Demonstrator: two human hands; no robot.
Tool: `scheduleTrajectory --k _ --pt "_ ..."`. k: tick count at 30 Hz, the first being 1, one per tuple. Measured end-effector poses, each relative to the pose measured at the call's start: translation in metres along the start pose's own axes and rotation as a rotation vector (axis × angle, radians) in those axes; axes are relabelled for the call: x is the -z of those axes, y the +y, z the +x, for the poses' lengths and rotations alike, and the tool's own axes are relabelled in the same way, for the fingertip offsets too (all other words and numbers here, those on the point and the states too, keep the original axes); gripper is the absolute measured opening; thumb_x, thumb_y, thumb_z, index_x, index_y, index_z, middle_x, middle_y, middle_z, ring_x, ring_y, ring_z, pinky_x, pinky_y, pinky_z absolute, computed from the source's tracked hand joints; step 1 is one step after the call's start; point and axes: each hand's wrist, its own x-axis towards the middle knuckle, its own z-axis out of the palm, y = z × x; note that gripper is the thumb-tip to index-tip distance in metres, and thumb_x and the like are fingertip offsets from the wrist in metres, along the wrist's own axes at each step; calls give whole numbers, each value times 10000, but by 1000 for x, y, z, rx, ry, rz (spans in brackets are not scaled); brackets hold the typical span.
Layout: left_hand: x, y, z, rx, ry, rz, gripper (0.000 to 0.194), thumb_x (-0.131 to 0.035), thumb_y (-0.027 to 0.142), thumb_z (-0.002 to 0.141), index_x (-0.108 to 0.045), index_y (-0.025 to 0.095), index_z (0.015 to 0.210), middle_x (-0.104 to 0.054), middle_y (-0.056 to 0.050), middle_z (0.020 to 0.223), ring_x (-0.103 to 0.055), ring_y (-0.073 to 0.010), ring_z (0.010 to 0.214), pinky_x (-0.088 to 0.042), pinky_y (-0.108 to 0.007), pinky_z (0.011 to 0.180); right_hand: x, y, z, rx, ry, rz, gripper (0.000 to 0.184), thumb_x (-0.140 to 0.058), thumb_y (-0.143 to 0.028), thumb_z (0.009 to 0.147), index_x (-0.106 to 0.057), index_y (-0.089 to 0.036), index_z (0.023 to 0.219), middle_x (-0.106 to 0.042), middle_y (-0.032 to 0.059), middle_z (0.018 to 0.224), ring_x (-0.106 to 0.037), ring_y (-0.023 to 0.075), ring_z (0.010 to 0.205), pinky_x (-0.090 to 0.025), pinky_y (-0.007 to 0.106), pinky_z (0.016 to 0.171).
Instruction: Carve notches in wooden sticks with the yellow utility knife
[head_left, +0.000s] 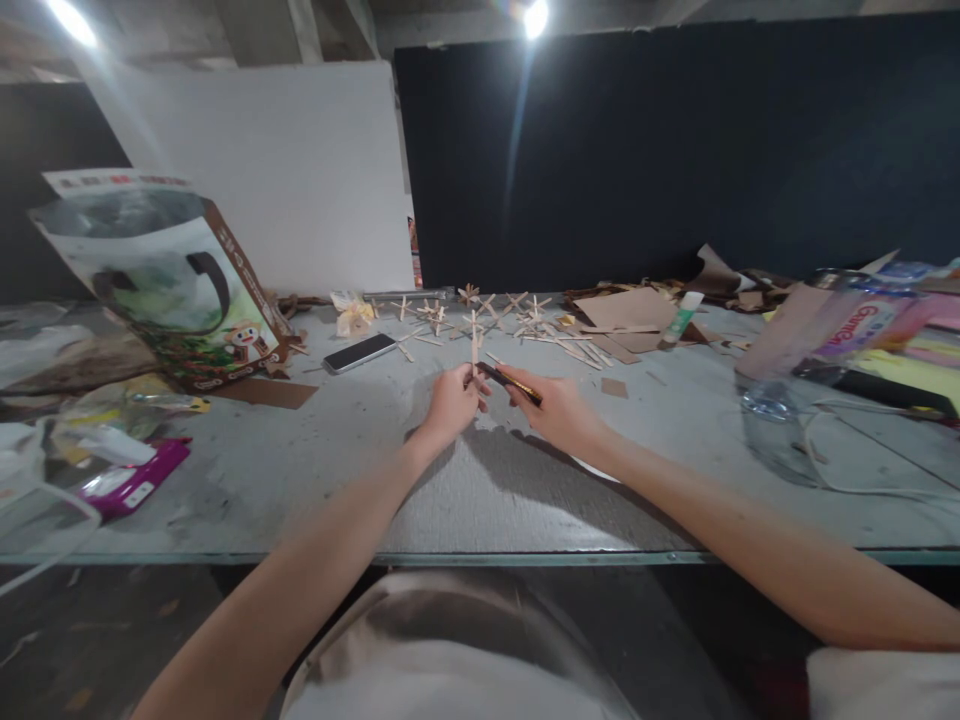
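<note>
Holding one stick (pixel 475 338), one cutter (pixel 528 390)

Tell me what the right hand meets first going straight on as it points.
Right hand, led by its dark slim tool, likely meets the left hand's fingertips or the wooden stick they hold; depth is unclear, so which comes first, I can't tell.
</note>
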Motion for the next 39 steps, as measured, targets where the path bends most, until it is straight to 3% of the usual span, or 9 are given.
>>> scheduleTrajectory --k 7,11,22,34,39 --pt "-2 -2 1 4 -4 1 225 -511 158 982 -575 179 767 -687 -13 723 -596 -90 464 -438 -219 492 -2 -1 0 -53 -22 149 514 -484 -336 1016 -695 -154 1448 -752 66 757 -616 157 552 -499 259 594" --pt "-2 -5 2 -20 4 -11 237 -519 166 989 -561 183 757 -689 -10 721 -602 -89 464 -432 -215 484 -3 -3 -1 -87 -14 200 511 -492 -360 1020 -693 -173 1451 -749 46 771 -552 130 488 -492 266 562" --pt "-4 -6 2 -13 -33 -199 224 -598 194 981 -527 189 769 -669 1 608 -657 -120 475 -499 -211 501 -6 -3 -2 -60 33 161 498 -519 -371 1014 -725 -139 1403 -715 72 724 -630 187 591 -524 311 644" --pt "-3 -5 2 -83 -6 -269 174 -629 222 981 -563 184 825 -691 -3 661 -669 -127 490 -493 -223 524 -7 -8 -1 -176 -54 410 596 -513 -472 1016 -642 -114 1474 -682 31 776 -511 103 469 -426 243 500" --pt "-4 -1 0 -87 -5 -260 171 -580 184 988 -561 184 818 -667 -5 624 -665 -150 491 -490 -249 529 -9 -9 -2 -97 24 260 543 -497 -436 1031 -685 -116 1428 -683 42 723 -561 139 546 -457 248 556"
